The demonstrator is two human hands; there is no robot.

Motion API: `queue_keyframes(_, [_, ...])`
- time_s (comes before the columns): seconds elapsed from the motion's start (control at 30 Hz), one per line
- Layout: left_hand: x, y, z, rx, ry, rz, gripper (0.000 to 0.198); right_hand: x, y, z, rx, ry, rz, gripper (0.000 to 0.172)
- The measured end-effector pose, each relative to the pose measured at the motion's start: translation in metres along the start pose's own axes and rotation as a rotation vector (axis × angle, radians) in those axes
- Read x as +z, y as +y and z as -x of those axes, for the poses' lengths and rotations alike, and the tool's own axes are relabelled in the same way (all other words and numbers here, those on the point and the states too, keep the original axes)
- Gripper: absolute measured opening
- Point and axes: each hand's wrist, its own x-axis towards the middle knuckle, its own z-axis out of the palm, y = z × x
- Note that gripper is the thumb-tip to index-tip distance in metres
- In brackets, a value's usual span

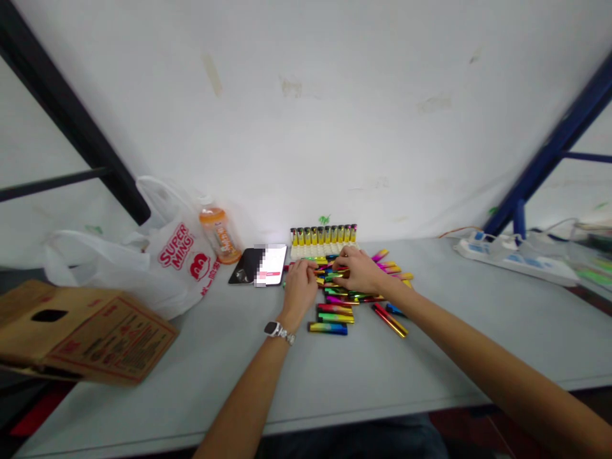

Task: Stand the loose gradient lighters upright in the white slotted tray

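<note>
Head view: the rack (325,251) holds one lighter row (321,236); loose lighters (336,317) remain. Left hand (301,282) and right hand (361,271) touch these, grips indiscernible.

Glossy, metallic-looking lighters (327,328); a smooth, matt tabletop (205,357) — then thin, creased plastic in the bag (162,290), matt cardboard in the box (122,338), shiny metal in the watchband (287,335).

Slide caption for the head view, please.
Left hand and right hand among shiny multicoloured tubes, before an upright row in a pale rack.
</note>
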Motion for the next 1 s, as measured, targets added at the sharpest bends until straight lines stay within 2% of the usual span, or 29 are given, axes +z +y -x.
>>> queue_keyframes(0.1, [-0.002, -0.003, -0.001, -0.01, -0.014, -0.03, 0.025, -0.002, -0.001, -0.009, -0.01, -0.064, 0.05, 0.029])
queue_keyframes(0.27, [0.0, -0.006, 0.0, 0.015, 0.001, -0.049, 0.023, -0.005, 0.003, -0.02, -0.002, -0.15, 0.063, 0.016])
queue_keyframes(0.33, [0.001, -0.006, 0.0, 0.023, 0.004, -0.06, 0.023, -0.007, 0.005, -0.02, -0.023, -0.137, 0.035, 0.013])
queue_keyframes(0.4, [0.001, -0.005, 0.001, 0.029, 0.014, -0.067, 0.021, -0.01, 0.006, -0.018, -0.033, -0.064, -0.049, 0.01])
queue_keyframes(0.5, [0.001, -0.001, 0.001, 0.036, 0.026, -0.054, 0.018, -0.012, 0.003, -0.012, 0.019, 0.117, -0.316, 0.012])
queue_keyframes(0.57, [0.0, 0.002, 0.001, 0.035, 0.018, -0.038, 0.017, -0.009, -0.005, -0.008, 0.071, 0.23, -0.602, 0.016])
queue_keyframes(0.67, [-0.001, 0.006, 0.001, 0.046, 0.003, -0.003, 0.017, 0.001, -0.023, -0.003, 0.187, 0.345, -1.081, 0.025])
queue_keyframes(0.73, [-0.001, 0.007, 0.001, 0.059, -0.017, 0.028, 0.017, 0.009, -0.034, 0.0, 0.308, 0.396, -1.316, 0.032])
queue_keyframes(0.8, [-0.001, 0.008, 0.001, 0.071, -0.042, 0.055, 0.017, 0.014, -0.044, 0.004, 0.399, 0.374, -1.49, 0.034])
queue_keyframes(0.87, [-0.001, 0.009, 0.001, 0.077, -0.055, 0.074, 0.017, 0.015, -0.049, 0.009, 0.433, 0.278, -1.631, 0.033])
queue_keyframes(0.93, [0.0, 0.01, 0.002, 0.081, -0.052, 0.085, 0.017, 0.014, -0.051, 0.014, 0.45, 0.209, -1.707, 0.043])
queue_keyframes(1.0, [0.0, 0.012, 0.002, 0.091, -0.05, 0.099, 0.017, 0.013, -0.052, 0.018, 0.485, 0.226, -1.709, 0.054])
